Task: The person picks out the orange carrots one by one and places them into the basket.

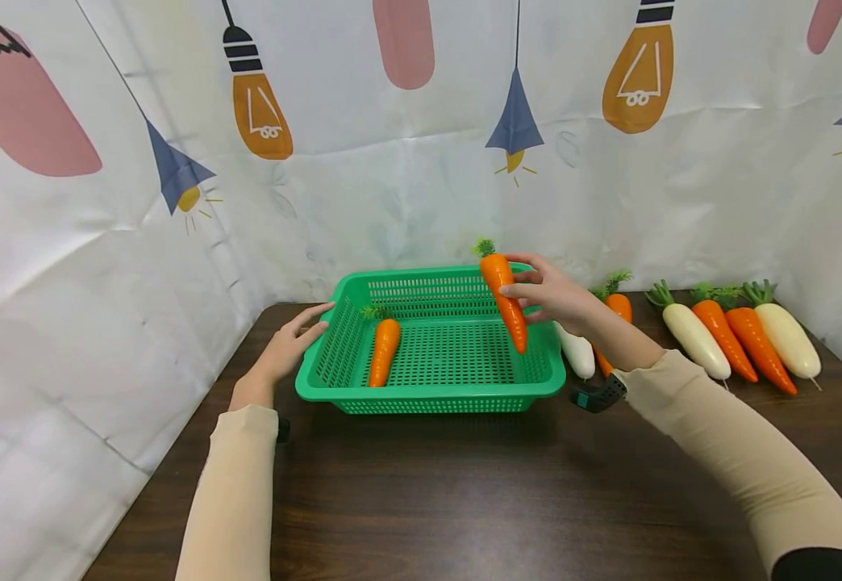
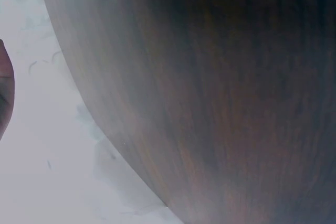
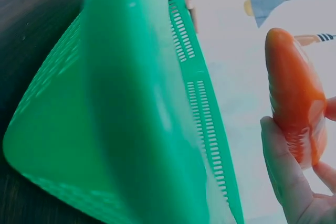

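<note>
We've got a glossy orange tapered carrot with a leafy green top (image 1: 508,308) up over the right part of the green perforated plastic basket (image 1: 431,393), pinched between the right hand's (image 1: 546,292) thumb and fingers! Over at the left rim, the left hand (image 1: 285,349) has its fingers loosely extended; whether they press, we can't quite tell. A second orange carrot (image 1: 385,347) lies inside. We'd judge this the placing step: it calls for lowering, then loosening that pinch.
</note>
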`<state>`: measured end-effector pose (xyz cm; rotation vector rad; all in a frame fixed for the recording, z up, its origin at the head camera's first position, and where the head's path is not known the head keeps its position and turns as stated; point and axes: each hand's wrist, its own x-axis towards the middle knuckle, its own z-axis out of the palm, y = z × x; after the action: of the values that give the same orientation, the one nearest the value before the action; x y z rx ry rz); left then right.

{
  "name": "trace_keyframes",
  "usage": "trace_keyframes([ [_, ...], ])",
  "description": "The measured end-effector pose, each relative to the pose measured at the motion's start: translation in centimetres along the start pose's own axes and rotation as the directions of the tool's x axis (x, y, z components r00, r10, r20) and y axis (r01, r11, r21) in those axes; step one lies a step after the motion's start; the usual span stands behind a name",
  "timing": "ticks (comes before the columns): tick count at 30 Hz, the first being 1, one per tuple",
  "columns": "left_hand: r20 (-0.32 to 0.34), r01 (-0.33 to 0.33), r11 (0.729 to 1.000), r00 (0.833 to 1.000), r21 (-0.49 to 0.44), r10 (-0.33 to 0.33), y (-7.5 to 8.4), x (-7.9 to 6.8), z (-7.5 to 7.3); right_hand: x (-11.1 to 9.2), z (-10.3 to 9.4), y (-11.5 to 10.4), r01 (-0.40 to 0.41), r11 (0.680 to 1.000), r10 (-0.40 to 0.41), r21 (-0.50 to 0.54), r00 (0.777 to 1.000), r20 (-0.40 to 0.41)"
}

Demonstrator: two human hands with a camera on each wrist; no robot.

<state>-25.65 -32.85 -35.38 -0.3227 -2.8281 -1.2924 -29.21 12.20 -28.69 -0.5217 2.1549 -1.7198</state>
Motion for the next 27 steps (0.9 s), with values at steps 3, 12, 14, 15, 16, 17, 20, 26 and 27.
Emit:
trace_keyframes([
  [3, -0.001, 0.003, 1.000, 1.000, 0.002, -0.003, 0.0, 0.0, 0.0, 0.4, 0.3, -0.1, -0.008, 1.000, 0.008, 0.008, 1.000, 0.011],
  [12, -0.003, 0.010, 1.000, 1.000, -0.003, -0.010, -0.1, 0.1, 0.0, 1.6, 1.0, -0.8, 0.021, 0.999, -0.023, 0.033, 0.998, 0.051],
  [14, -0.002, 0.008, 1.000, 1.000, -0.005, -0.008, -0.1, 0.1, 0.1, 1.9, 1.0, -1.0, 0.024, 0.999, -0.026, 0.028, 0.998, 0.059],
  [15, -0.001, 0.007, 1.000, 1.000, -0.005, -0.007, -0.1, 0.1, 0.1, 2.0, 1.1, -1.1, 0.026, 0.999, -0.027, 0.020, 0.998, 0.064],
  [16, 0.000, 0.006, 1.000, 1.000, -0.006, -0.006, -0.1, 0.1, 0.1, 2.1, 1.1, -1.1, 0.025, 1.000, -0.026, 0.011, 0.997, 0.066],
  [17, 0.001, 0.005, 1.000, 1.000, -0.007, -0.005, -0.1, 0.1, 0.1, 2.2, 1.2, -1.2, 0.022, 1.000, -0.023, 0.006, 0.997, 0.068],
  [20, 0.002, 0.001, 1.000, 1.000, -0.008, -0.001, -0.1, 0.1, 0.1, 2.6, 1.3, -1.4, 0.015, 1.000, -0.015, -0.002, 0.998, 0.069],
  [26, -0.003, 0.001, 1.000, 1.000, -0.008, -0.002, -0.2, 0.1, 0.1, 3.3, 1.7, -1.6, 0.009, 1.000, -0.010, 0.016, 0.998, 0.068],
  [27, -0.003, 0.002, 1.000, 1.000, -0.009, -0.002, -0.2, 0.1, 0.1, 3.5, 1.8, -1.6, 0.007, 1.000, -0.008, 0.018, 0.998, 0.067],
])
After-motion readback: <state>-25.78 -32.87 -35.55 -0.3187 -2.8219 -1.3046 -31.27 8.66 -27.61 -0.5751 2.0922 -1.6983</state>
